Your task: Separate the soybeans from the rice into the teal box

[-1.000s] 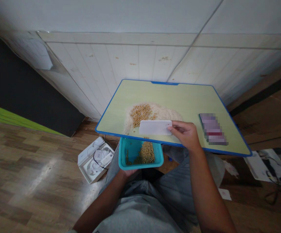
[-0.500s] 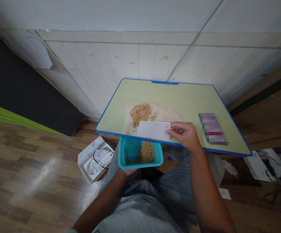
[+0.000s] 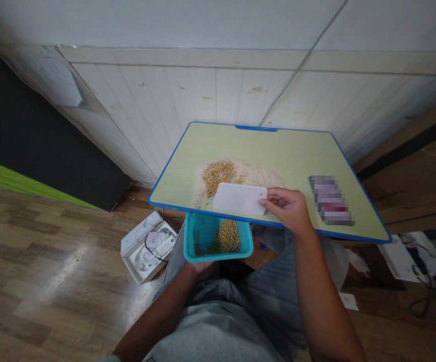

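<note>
My right hand (image 3: 288,205) pinches the right end of a flat white scraper (image 3: 239,198), which is over the front part of the table (image 3: 293,151). Just beyond the scraper lies a heap of yellow soybeans (image 3: 218,175), with pale rice-like grains (image 3: 261,173) spread around and to the right of it. My left hand (image 3: 202,268) holds a turquoise plastic basket (image 3: 218,258) from below, its fingers mostly hidden under it. The basket sits under the table's front edge, with soybeans piled toward its right side.
A pixelated, phone-shaped object (image 3: 331,201) lies at the table's right. An open white box (image 3: 148,251) with a cable stands on the floor to the left. Cables and a white panel (image 3: 402,259) are at lower right. A white panelled wall (image 3: 188,100) is behind the table.
The scraper's far edge has tipped up or shifted slightly away from me, with my right hand. A few beans at the table's front edge are gone from there. The basket stays put.
</note>
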Demonstrator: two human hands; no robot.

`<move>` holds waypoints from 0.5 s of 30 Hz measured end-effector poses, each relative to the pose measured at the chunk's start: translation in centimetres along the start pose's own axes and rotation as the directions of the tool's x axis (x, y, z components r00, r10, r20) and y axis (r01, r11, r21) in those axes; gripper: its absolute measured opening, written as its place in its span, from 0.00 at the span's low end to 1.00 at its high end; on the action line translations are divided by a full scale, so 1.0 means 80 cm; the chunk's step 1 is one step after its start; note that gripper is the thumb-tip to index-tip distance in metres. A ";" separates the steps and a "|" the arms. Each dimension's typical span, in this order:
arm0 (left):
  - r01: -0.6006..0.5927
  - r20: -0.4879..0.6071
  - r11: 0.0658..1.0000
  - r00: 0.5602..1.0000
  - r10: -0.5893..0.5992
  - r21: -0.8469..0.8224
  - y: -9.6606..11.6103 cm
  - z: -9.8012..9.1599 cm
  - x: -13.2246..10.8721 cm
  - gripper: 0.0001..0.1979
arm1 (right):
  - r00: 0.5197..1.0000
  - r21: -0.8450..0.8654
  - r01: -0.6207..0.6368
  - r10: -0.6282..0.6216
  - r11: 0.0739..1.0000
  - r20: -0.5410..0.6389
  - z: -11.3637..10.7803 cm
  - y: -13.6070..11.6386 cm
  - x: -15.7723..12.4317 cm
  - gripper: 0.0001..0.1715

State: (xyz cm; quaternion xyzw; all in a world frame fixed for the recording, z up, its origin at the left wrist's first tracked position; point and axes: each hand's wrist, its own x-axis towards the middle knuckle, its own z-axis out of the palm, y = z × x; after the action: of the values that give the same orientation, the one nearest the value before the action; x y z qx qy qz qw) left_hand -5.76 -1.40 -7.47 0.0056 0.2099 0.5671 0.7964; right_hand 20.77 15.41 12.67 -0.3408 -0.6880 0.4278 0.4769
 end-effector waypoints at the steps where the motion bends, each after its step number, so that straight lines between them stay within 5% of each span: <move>1: -0.004 -0.058 1.000 0.998 0.006 0.027 0.000 0.000 -0.001 0.38 | 1.000 0.001 -0.001 0.001 1.000 -0.021 0.000 0.001 0.001 0.17; 8: -0.063 -0.275 0.996 0.958 0.079 0.068 0.005 0.025 -0.012 0.49 | 0.996 -0.046 0.008 -0.012 0.999 -0.093 0.008 0.001 0.005 0.16; 15: -0.105 -0.224 0.994 0.969 0.102 -0.004 0.022 0.064 -0.021 0.53 | 0.992 -0.121 0.110 -0.117 0.987 -0.050 0.026 -0.009 0.005 0.08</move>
State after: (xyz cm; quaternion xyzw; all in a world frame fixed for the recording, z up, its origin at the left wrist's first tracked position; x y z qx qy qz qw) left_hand -6.03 -1.14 -1.86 -0.0536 0.2931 0.6065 0.7371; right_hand 18.60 14.95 13.10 -0.3407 -0.7164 0.3487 0.4990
